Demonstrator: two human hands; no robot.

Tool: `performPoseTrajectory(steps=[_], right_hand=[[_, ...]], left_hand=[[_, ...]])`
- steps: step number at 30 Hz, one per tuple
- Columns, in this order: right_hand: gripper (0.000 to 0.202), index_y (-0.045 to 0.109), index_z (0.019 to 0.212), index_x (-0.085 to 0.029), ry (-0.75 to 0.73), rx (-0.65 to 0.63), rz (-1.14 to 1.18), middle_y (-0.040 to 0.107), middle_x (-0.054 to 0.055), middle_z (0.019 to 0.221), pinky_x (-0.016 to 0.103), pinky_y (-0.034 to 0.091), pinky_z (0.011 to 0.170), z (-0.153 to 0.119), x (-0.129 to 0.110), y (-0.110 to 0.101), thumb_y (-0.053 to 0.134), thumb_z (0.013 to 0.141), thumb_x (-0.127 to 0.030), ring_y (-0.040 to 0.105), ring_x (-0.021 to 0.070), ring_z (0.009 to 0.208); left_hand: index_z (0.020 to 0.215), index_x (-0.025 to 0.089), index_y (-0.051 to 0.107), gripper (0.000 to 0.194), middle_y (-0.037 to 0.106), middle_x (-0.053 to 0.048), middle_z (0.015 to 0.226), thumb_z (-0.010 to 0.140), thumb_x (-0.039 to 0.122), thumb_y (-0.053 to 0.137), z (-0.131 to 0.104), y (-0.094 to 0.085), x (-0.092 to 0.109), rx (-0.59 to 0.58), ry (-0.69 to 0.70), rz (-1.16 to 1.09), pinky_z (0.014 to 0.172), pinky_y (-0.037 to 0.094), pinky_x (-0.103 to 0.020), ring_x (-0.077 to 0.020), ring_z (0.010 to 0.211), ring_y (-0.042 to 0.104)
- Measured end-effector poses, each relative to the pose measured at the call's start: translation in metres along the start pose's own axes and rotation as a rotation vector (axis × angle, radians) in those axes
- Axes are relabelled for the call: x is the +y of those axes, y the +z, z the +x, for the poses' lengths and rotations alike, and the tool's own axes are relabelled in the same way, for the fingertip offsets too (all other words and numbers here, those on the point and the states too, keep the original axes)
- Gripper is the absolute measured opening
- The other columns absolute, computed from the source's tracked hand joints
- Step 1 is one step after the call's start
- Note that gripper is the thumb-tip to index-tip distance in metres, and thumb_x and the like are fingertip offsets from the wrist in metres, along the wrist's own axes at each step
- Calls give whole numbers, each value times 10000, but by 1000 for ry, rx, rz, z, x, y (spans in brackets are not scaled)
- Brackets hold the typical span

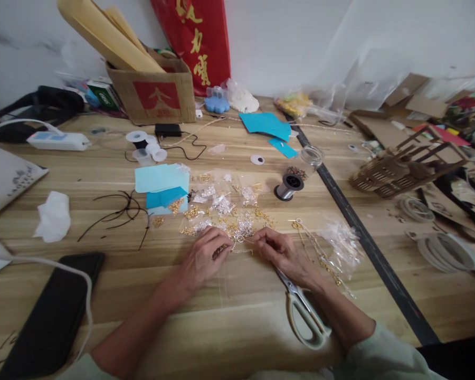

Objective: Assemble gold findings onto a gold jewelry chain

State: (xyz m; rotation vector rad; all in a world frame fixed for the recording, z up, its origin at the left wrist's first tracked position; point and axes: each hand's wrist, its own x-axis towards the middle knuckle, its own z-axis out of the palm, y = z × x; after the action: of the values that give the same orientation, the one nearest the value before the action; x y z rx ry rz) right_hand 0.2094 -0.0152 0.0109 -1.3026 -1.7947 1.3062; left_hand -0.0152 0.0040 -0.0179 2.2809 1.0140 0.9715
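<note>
The left sleeve [86,369] and right sleeve [386,354] are pale grey-green cloth, the right one loose and creased; left hand [206,254] and right hand [282,253] are bare

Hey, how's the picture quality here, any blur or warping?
Head view: lighting soft and rather dim; edges stretched, with the cardboard box leaning outward; left forearm smeared; small beads too indistinct to tell apart; scissors fairly clear.

Cannot make out links in the fine chain [242,251], too small; cannot see the tips of the scissors [294,290], hidden under the right hand [281,254]; lose the printed bag [8,177] past the left edge.
</note>
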Motion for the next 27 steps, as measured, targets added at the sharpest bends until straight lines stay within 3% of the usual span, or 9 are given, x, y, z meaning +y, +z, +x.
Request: performPoseTrajectory(steps=[9, 16, 21, 27], right_hand=[[245, 512, 1093, -175, -4, -32, 70, 557, -15, 705, 222, 309, 518, 1, -1, 1, 477, 927, -352, 418, 106, 581], [216, 558, 1025, -172, 20, -72, 193, 568, -12, 701, 220, 299, 524, -1, 1, 1, 530, 907, -350, 427, 102, 584], [189, 601, 850, -158, 40, -111, 290, 573, -5, 680, 218, 330, 530, -2, -3, 0, 579, 876, -344, 441, 98, 576], [195, 575, 875, -164, 72, -25, 366, 563, -12, 655, 217, 329, 522, 0, -1, 2, 581, 877, -359, 446, 96, 560]], left_hand=[[779, 163, 627, 91, 640, -41, 757, 844, 165, 563, 4, -16, -10, 99, -155, -13, 708, 463, -306, -176, 760, 577], [766, 160, 629, 77, 648, -34, 739, 828, 162, 583, 3, -19, -16, 46, -179, -17, 703, 460, -310, -172, 734, 576], [812, 168, 648, 41, 648, -37, 802, 812, 148, 613, 3, -15, -11, -20, -112, 37, 745, 467, -324, -180, 798, 569], [928, 173, 649, 113, 590, -59, 894, 847, 146, 574, 0, -3, -10, -42, 22, 174, 790, 469, -352, -201, 886, 509]])
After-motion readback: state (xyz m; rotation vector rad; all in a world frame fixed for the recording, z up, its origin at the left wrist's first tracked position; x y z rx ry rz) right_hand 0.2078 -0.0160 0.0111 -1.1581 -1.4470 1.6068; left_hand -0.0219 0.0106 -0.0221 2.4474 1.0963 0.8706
